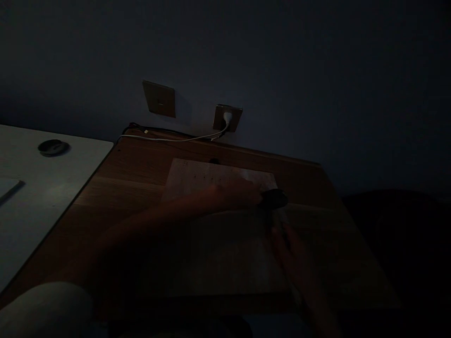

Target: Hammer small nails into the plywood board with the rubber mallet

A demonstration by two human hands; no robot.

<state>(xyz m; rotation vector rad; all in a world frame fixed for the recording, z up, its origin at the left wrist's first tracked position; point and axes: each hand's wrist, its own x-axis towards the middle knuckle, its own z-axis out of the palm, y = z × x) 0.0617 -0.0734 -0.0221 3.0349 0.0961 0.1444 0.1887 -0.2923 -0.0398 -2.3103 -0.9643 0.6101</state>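
Note:
The scene is very dark. A pale wooden board (197, 178) lies on a brown wooden table (134, 173). My left hand (243, 195) reaches across the board to its far right corner, beside a small dark object (274, 198). My right hand (287, 244) comes up from below at the board's right edge and seems to grip a dark handle leading up to that dark object. The fingers of both hands are lost in shadow.
A white table (42, 188) adjoins on the left, with a round dark cap (52, 147) on it. On the wall are a switch plate (159, 99) and a socket (227, 118) with a white plug and cable (169, 139) running left.

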